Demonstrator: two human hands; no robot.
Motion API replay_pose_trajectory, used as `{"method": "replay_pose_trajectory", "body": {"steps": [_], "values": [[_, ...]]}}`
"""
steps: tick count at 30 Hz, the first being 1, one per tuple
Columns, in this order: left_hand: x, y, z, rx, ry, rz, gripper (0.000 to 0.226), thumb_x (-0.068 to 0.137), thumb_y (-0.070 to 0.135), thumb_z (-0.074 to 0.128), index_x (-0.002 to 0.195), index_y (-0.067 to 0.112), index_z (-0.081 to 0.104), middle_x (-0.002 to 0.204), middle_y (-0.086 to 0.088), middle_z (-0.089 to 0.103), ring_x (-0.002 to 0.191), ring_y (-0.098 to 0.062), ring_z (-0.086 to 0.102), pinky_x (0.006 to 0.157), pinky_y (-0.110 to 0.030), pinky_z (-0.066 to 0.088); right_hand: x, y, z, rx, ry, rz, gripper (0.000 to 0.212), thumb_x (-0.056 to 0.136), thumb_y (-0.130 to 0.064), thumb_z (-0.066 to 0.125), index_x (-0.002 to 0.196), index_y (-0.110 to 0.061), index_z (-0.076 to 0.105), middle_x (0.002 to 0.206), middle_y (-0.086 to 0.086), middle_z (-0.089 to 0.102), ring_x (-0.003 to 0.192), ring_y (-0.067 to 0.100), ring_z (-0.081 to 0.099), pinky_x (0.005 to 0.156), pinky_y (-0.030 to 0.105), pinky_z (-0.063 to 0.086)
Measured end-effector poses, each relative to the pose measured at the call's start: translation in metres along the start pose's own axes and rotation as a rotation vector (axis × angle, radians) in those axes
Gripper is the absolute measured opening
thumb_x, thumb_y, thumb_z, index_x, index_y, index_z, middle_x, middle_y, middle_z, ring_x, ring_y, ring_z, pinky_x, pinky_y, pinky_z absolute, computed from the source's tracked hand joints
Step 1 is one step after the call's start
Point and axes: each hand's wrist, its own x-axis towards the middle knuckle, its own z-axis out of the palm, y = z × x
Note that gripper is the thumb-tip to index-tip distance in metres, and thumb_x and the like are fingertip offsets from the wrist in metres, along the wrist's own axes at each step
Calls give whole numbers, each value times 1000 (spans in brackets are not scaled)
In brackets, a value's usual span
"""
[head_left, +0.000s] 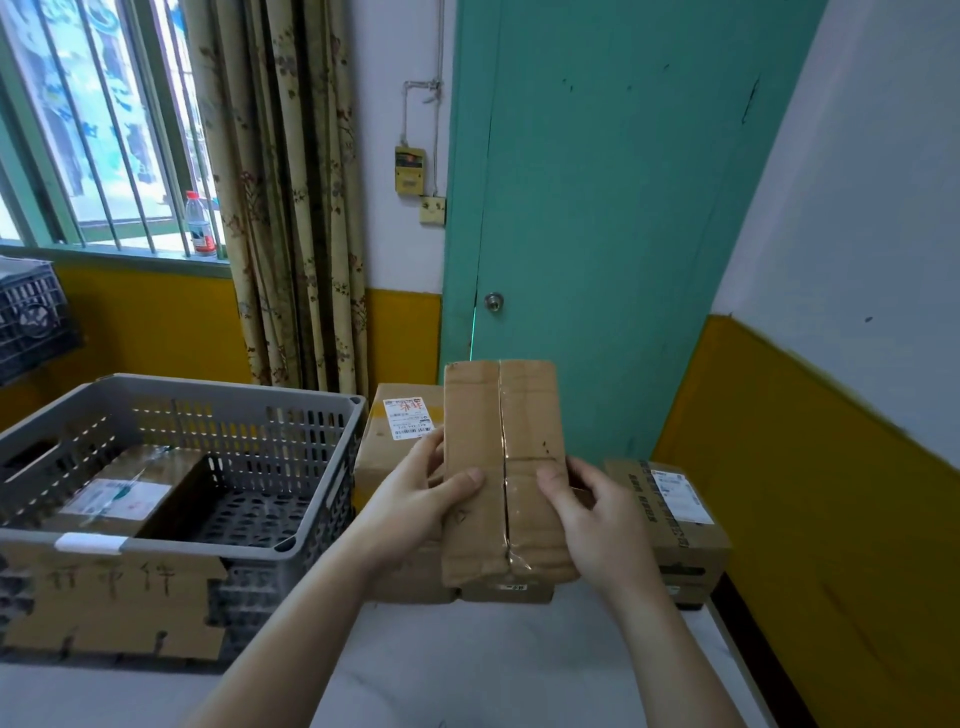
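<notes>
We've got the taped box (501, 467) lifted above the table's (467, 665) far edge, left hand (415, 499) and right hand (592, 514) gripping its sides. No readable label on it; grey crate (291, 452) sits left.

Boxes and a crate on the worktop (467, 670)

A box (501, 467) is up between the left hand (415, 499) and the right hand (597, 519). A crate (208, 387) stands to the left with a parcel (124, 491) inside it. A second box (382, 457) lies behind, a third box (685, 525) lies to the right, and a door (597, 208) stands beyond.
</notes>
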Motion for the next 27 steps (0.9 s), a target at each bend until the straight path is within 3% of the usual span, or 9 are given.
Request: {"method": "replay_pose_trajectory", "body": {"steps": [3,5,9,17,22,25,27], "values": [[-1,2,-3,-44,40,5,65,93,33,73,150,36,43,124,5,74,108,-20,75,97,-46,59,-1,0,0,104,0,41,28,104,-45,54,102,-33,79,99,-15,79,94,1,72,81,32,54],[-1,0,-7,-57,-2,9,73,87,38,78,150,41,40,130,6,71,114,-19,72,101,-47,57,-2,1,1,149,-9,80,34,106,-42,48,102,-30,79,99,-7,79,97,10,74,88,41,57],[-6,-3,-11,-29,-172,36,75,87,31,79,145,53,36,131,20,68,123,-10,66,92,-28,59,-4,1,-1,168,21,119,34,108,-40,47,99,-36,80,100,-10,80,98,7,74,99,42,55],[-10,-7,-9,11,-160,112,65,93,32,69,148,50,39,140,15,64,127,-11,64,95,-29,58,-10,0,1,164,63,98,36,109,-37,46,96,-38,80,98,-10,80,96,7,74,93,38,55],[-7,-10,-11,-119,-53,53,41,101,34,56,135,56,57,146,15,60,134,-14,58,111,-50,49,-13,0,-2,193,69,85,38,110,-37,45,96,-48,78,99,-20,78,94,-6,71,79,19,50],[-10,-11,-12,-120,-128,64,46,103,29,61,141,53,52,145,13,62,132,-15,61,101,-41,57,-14,-1,-1,198,73,88,37,110,-37,45,97,-47,78,100,-19,79,94,-5,71,80,21,50],[-13,-11,-13,-96,-186,83,63,96,25,69,149,47,44,147,12,60,134,-15,59,102,-34,56,-15,0,0,212,81,99,37,110,-37,45,97,-45,79,100,-17,79,95,-2,72,82,27,51]]}}
